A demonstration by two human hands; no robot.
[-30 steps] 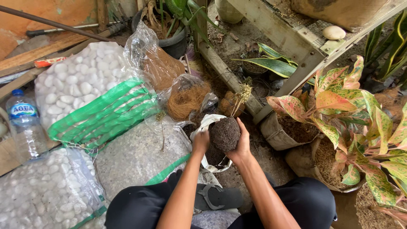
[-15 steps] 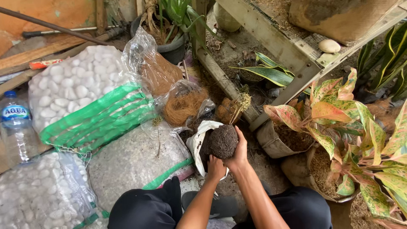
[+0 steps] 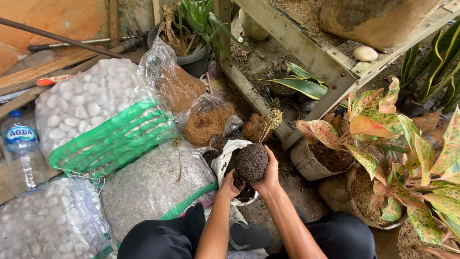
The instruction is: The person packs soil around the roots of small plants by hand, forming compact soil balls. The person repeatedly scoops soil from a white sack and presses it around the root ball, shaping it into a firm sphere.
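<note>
My right hand [image 3: 270, 172] cups a dark round ball of soil [image 3: 250, 162] from the right side, and a thin dry plant stem [image 3: 269, 123] rises out of the ball's top. My left hand [image 3: 230, 184] sits just below and left of the ball, its fingers down in a white plastic bag of dark soil [image 3: 222, 163]. Whether the left hand's fingers touch the ball or hold soil is hidden.
Bags of white pebbles [image 3: 79, 103], fine gravel [image 3: 148, 187] and coconut fibre [image 3: 207, 123] lie to the left. A water bottle [image 3: 21, 146] stands far left. Potted plants with pink-green leaves [image 3: 383, 139] crowd the right, beside a wooden rack [image 3: 306, 43]. A sandal [image 3: 249, 236] lies between my legs.
The soil ball has sunk slightly toward the white bag. My left hand has slid off the ball's side and dropped beneath it into the bag; my right hand still holds the ball.
</note>
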